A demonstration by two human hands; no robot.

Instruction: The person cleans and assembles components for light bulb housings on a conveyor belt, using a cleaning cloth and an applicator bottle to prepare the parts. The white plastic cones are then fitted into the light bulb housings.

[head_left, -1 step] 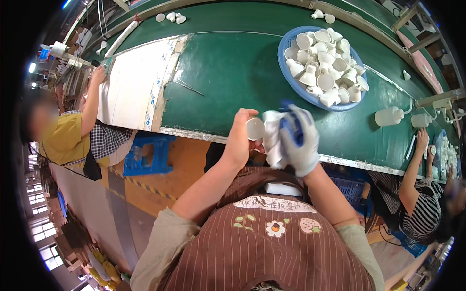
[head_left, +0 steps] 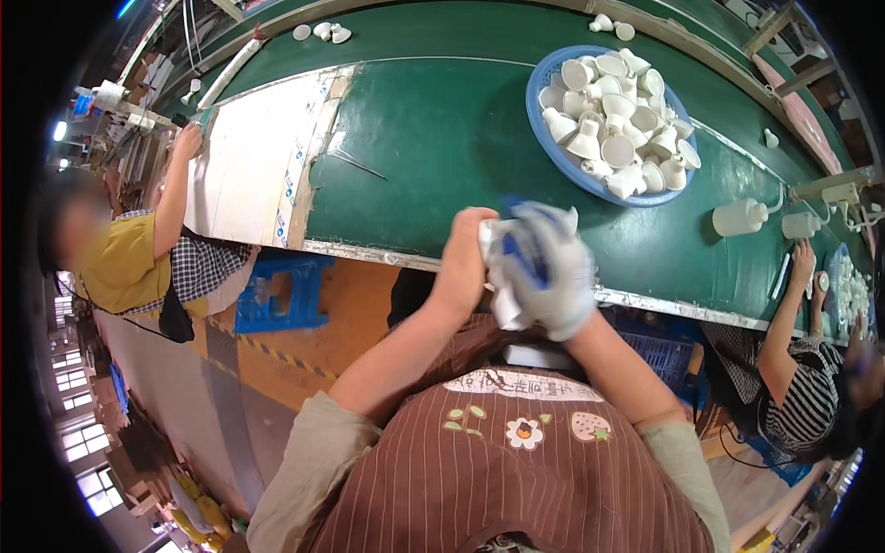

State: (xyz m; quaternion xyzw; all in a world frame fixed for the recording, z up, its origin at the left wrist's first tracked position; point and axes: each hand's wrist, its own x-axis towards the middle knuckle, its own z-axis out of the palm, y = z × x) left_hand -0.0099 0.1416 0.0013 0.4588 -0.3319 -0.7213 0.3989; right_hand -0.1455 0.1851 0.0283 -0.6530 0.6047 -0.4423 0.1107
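Observation:
My bare left hand (head_left: 464,258) is closed in front of my apron, at the table's near edge. The white lamp bulb it gripped in the earlier frame is now hidden behind a crumpled white cloth (head_left: 505,306). My right hand (head_left: 560,276), in a white glove with blue on it, is closed on that cloth and presses it against the left hand. Motion smears the glove, so its separate fingers are hard to make out. Beyond my hands to the right, a blue plastic basket (head_left: 534,103) holds a heap of white lamp bulbs (head_left: 619,111).
Tweezers (head_left: 359,164) lie on the green table (head_left: 433,120), near a white board (head_left: 241,166) on the left. White bottles (head_left: 737,217) stand at the right. A few loose bulbs (head_left: 323,31) lie at the back. Co-workers sit on both sides; a blue stool (head_left: 277,300) stands left.
My gloved right hand has moved left with the cloth, onto my left hand. The bulb's round face, visible before, is now covered. The basket and the table things stay put.

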